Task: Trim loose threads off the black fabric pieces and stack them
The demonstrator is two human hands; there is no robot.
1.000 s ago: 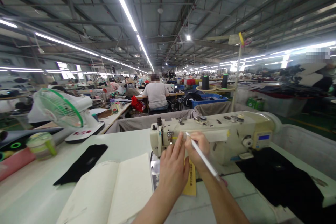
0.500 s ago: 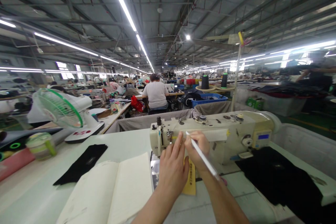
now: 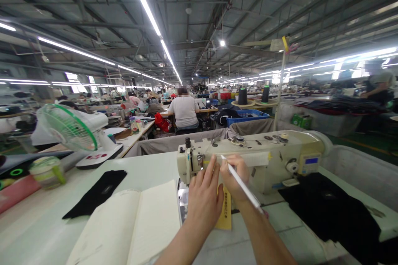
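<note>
My right hand (image 3: 234, 174) grips a white pen (image 3: 244, 186), its tip touching or close to a pale paper strip (image 3: 257, 159) along the front of a cream sewing machine (image 3: 273, 149). Flat beside it, my left hand (image 3: 203, 198) has its fingers stretched against the machine front near the strip's left end. A yellow label (image 3: 226, 215) with dark printing shows between my wrists, partly covered. Left of my forearm lies an open notebook (image 3: 155, 215) with blank-looking pages. The needle area is hidden behind my left hand.
Black fabric pieces lie on the table at left (image 3: 98, 194) and right (image 3: 329, 207). A green-rimmed fan (image 3: 71, 128) and a lidded jar (image 3: 48, 172) stand at left. Behind the machine are a blue basket (image 3: 248, 118), thread cones (image 3: 242, 97) and a seated person (image 3: 184, 112).
My right hand and the pen tip have shifted very slightly to the right. The left hand stays in place on the machine.
</note>
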